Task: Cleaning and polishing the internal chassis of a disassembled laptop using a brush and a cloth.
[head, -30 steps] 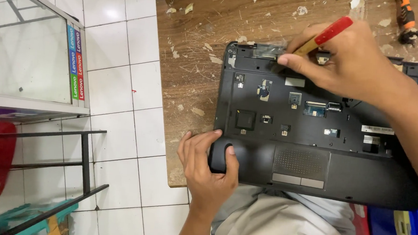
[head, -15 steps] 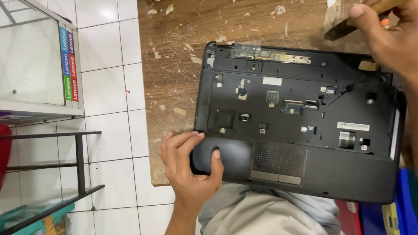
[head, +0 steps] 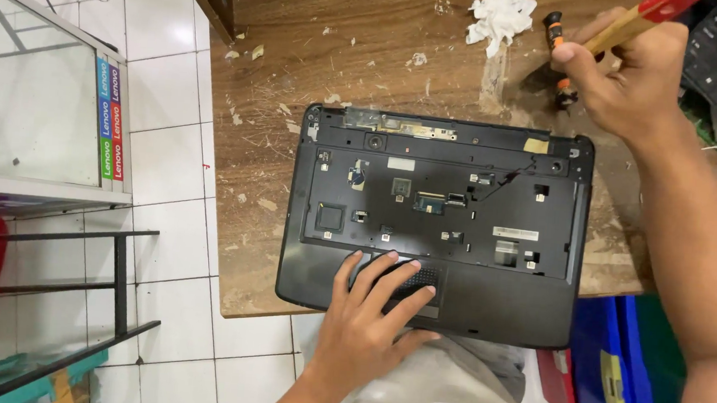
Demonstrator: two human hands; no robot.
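Note:
A black laptop base (head: 437, 215) with its keyboard removed lies on a worn wooden table (head: 368, 59). My left hand (head: 371, 316) rests flat on the touchpad area at the laptop's near edge, fingers spread. Beyond the laptop's far right corner, my right hand (head: 628, 73) grips a brush with a wooden shaft and red end (head: 640, 19). Under that hand lies an orange and black screwdriver (head: 555, 38). The brush's bristles are hidden by my hand.
A crumpled white tissue (head: 499, 16) lies at the table's far side. A glass cabinet (head: 37, 103) and a black metal rack (head: 117, 286) stand on the white tiled floor to the left. Blue and red boxes (head: 608, 362) sit at the lower right.
My right hand has lifted the brush off the laptop's far edge and moved it away to the right. My left hand slid from the laptop's left front corner onto the touchpad.

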